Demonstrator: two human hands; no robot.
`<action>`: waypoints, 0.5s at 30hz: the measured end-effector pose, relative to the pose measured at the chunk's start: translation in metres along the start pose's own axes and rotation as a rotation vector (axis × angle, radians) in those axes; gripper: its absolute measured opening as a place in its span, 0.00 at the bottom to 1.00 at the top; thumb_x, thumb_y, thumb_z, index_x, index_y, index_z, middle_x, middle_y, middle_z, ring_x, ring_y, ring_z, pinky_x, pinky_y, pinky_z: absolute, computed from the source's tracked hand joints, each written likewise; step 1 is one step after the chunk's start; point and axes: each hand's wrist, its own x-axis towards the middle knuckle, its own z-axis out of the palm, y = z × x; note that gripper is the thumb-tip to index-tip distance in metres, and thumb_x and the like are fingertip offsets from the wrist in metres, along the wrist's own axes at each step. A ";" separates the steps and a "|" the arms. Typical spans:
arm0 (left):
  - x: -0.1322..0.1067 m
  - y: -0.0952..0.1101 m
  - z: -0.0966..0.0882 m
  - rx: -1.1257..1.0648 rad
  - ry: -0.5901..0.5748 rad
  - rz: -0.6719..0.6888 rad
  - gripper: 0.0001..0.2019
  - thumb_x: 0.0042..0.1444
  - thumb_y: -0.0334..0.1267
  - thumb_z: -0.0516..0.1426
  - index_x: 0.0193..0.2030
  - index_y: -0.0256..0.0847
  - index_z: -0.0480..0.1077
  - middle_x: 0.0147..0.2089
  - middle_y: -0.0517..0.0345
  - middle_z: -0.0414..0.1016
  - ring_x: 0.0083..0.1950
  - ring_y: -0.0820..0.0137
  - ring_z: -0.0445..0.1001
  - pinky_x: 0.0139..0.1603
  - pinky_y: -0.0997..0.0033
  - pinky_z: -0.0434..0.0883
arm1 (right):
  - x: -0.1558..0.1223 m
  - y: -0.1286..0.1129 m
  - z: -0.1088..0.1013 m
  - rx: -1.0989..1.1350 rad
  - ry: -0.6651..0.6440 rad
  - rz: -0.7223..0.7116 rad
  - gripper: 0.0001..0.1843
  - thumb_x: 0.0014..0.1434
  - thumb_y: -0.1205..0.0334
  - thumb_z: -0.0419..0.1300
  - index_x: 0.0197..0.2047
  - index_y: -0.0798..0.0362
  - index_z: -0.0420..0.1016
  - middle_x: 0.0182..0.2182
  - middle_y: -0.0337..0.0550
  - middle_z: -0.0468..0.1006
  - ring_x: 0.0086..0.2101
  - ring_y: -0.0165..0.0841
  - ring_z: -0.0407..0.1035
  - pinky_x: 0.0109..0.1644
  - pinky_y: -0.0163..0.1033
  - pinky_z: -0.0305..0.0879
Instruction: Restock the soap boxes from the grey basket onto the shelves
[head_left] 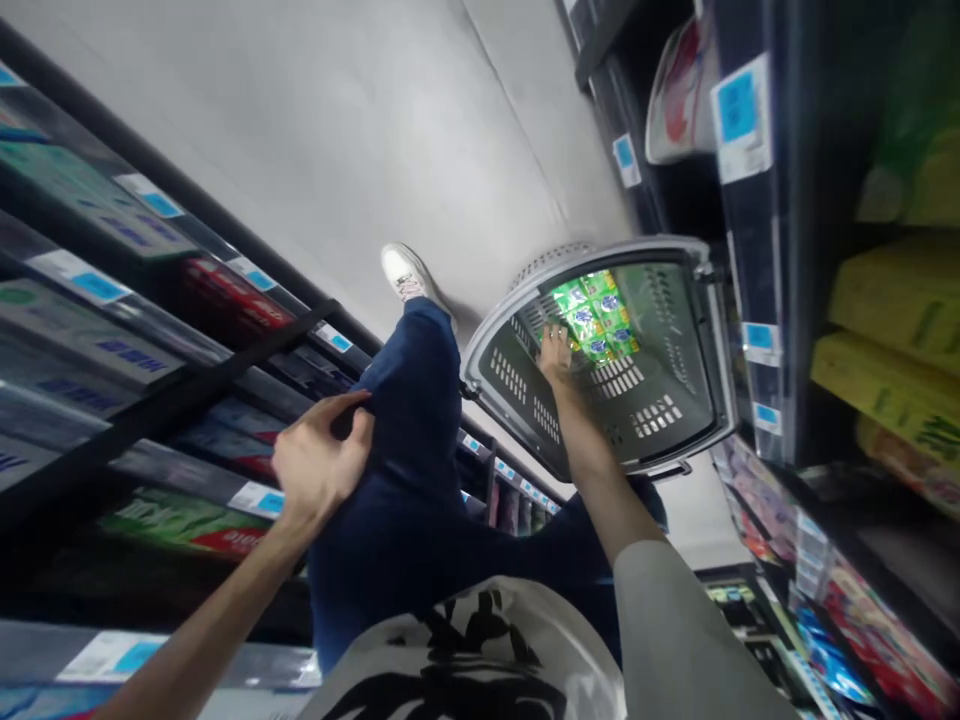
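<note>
My right hand (556, 352) reaches down into a grey plastic shopping basket (517, 385) with slotted walls. Its curled fingers are at the left edge of a shiny green multi-pack (598, 318) printed with repeated blue-and-white logos; the pack lies inside the basket, and the thumb is partly hidden. Away from the basket, my left hand (322, 450) hangs over my blue-jeaned leg, near the left shelves. Its fingers are bent, the thumb stands apart from the forefinger, and nothing shows between them.
Shelves of boxed goods with blue-and-white price tags (259, 498) run close along my left. On the right, another shelf unit holds yellow packages (892, 390) and a white-and-red pack (679, 95). My white shoe (405, 272) is on the grey floor (322, 130).
</note>
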 end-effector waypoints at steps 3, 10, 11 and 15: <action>0.003 -0.003 -0.003 -0.018 0.034 0.091 0.19 0.57 0.49 0.52 0.47 0.53 0.82 0.51 0.66 0.84 0.55 0.55 0.81 0.59 0.56 0.75 | 0.027 0.009 0.020 -0.056 0.051 0.003 0.37 0.59 0.80 0.57 0.71 0.62 0.58 0.74 0.66 0.50 0.71 0.55 0.40 0.74 0.62 0.40; 0.001 -0.013 0.010 -0.057 0.017 0.185 0.19 0.58 0.46 0.51 0.45 0.47 0.82 0.52 0.60 0.84 0.57 0.58 0.80 0.62 0.59 0.73 | 0.029 0.032 0.021 -0.047 0.121 0.085 0.34 0.60 0.76 0.62 0.69 0.61 0.61 0.63 0.68 0.65 0.62 0.53 0.59 0.65 0.57 0.58; -0.001 -0.014 0.014 -0.050 0.006 0.182 0.19 0.58 0.45 0.51 0.46 0.45 0.82 0.52 0.58 0.84 0.57 0.57 0.80 0.61 0.59 0.73 | 0.018 0.034 0.016 0.042 0.116 0.103 0.37 0.58 0.74 0.66 0.69 0.59 0.60 0.64 0.66 0.66 0.61 0.52 0.60 0.66 0.56 0.59; -0.013 -0.014 0.029 -0.009 -0.032 0.075 0.20 0.61 0.44 0.52 0.51 0.43 0.82 0.54 0.52 0.83 0.55 0.53 0.80 0.56 0.58 0.74 | -0.045 0.025 -0.026 0.356 0.146 0.173 0.45 0.52 0.65 0.73 0.69 0.53 0.59 0.58 0.55 0.75 0.53 0.47 0.70 0.65 0.54 0.64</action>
